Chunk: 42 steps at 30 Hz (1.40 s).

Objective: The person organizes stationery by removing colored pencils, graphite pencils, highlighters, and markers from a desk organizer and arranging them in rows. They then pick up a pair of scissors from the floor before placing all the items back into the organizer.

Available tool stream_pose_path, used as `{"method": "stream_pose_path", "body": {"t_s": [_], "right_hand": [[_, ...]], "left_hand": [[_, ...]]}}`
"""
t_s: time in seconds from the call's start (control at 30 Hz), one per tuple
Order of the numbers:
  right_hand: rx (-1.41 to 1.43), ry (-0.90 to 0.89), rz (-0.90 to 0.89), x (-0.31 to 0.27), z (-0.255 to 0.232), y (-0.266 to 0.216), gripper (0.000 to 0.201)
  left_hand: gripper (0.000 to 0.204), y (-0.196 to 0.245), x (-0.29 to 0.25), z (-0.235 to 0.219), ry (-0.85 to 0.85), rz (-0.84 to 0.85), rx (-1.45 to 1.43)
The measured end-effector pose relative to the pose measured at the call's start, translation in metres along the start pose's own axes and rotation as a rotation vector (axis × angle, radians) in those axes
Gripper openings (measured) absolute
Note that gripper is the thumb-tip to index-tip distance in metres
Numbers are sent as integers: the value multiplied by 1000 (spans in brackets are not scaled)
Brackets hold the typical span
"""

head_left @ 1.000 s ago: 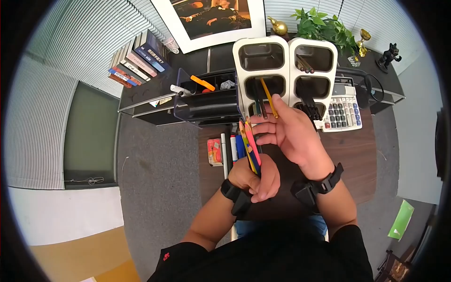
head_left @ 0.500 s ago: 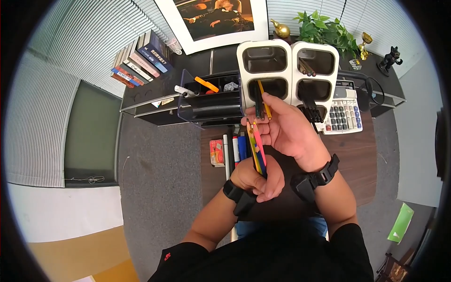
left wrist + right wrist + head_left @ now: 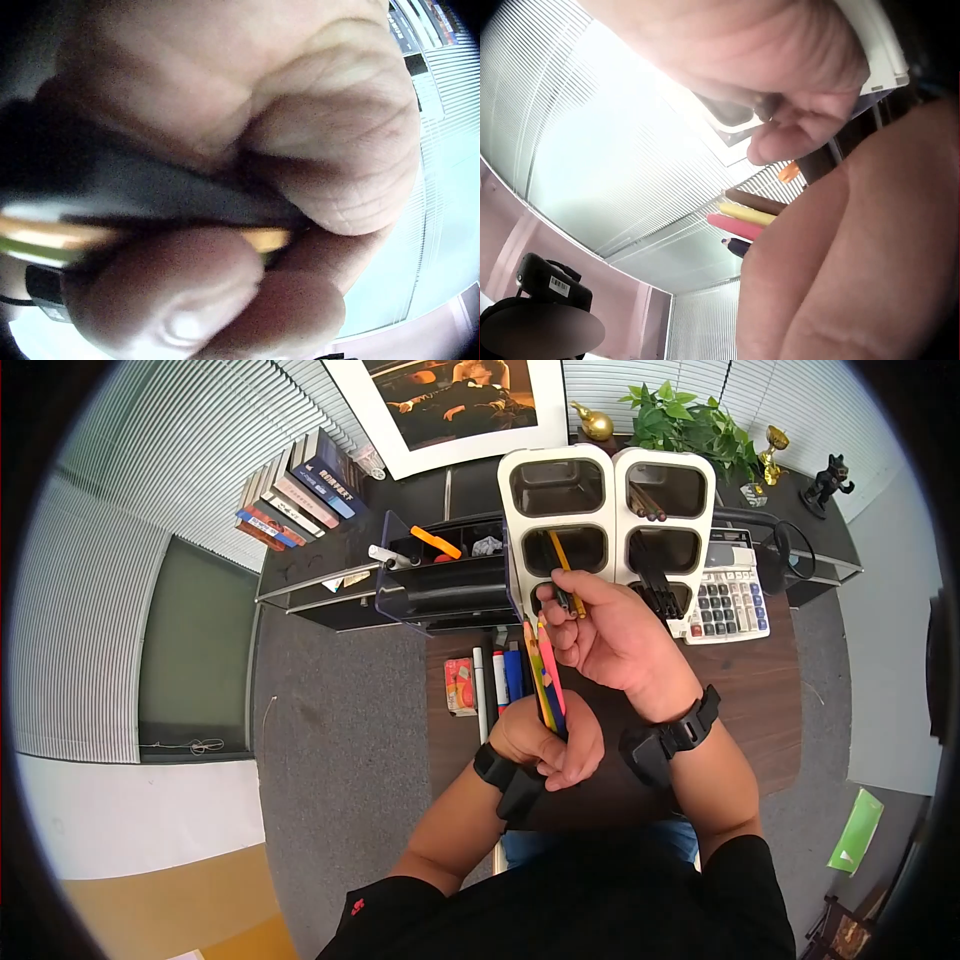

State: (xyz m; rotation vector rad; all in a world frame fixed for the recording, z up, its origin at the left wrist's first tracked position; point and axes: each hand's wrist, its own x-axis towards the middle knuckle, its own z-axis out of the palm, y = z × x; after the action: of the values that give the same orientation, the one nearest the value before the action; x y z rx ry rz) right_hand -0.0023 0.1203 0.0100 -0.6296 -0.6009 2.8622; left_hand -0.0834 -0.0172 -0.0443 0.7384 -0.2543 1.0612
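Observation:
My left hand (image 3: pixel 548 735) grips a bundle of coloured pencils (image 3: pixel 547 675), tips upward, with pink, yellow and dark blue among them. The left wrist view shows my fingers curled round it. Above and to the right, my right hand (image 3: pixel 630 640) pinches the lower ends of dark pencils (image 3: pixel 565 600) at the white holder (image 3: pixel 615 550). A yellow pencil (image 3: pixel 563 555) beside them leans in the holder's middle left compartment, its lower end by my thumb. In the right wrist view, a dark end (image 3: pixel 766 105) shows between the right fingers, and pencil tips (image 3: pixel 739 226) stand below.
Left of the holder is a clear-sided organizer (image 3: pixel 445 575) with an orange marker (image 3: pixel 436 542). Several markers (image 3: pixel 501 675) and a red packet (image 3: pixel 460 686) lie on the brown desk. A calculator (image 3: pixel 728 600) is on the right. Black pens (image 3: pixel 652 575) fill another compartment.
My right fingers have closed in round the dark pencils and now pinch their lower ends. The left hand, with its bundle, has shifted slightly right and barely turned.

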Motion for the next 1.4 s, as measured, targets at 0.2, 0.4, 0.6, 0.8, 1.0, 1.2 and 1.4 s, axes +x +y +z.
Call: {"method": "stream_pose_path", "body": {"t_s": [0.2, 0.4, 0.6, 0.8, 1.0, 1.2, 1.4], "right_hand": [[-18, 23, 22, -4, 3, 2, 33], [-161, 5, -65, -18, 7, 8, 40], [-153, 2, -61, -16, 20, 8, 42], [-186, 10, -71, -20, 9, 9, 42], [-564, 306, -558, -80, 6, 34, 28], [-1372, 348, -493, -152, 0, 65, 17], [-1590, 177, -671, -139, -4, 79, 21]], "left_hand": [[16, 1, 1, 2, 23, 24, 10], [16, -1, 3, 5, 64, 55, -12], [16, -1, 4, 6, 62, 52, -1], [22, 0, 1, 9, 158, -4, 18], [23, -1, 1, 14, 244, -7, 62], [11, -4, 8, 5, 252, 207, 21], [20, -6, 6, 2, 283, 232, 155]]}}
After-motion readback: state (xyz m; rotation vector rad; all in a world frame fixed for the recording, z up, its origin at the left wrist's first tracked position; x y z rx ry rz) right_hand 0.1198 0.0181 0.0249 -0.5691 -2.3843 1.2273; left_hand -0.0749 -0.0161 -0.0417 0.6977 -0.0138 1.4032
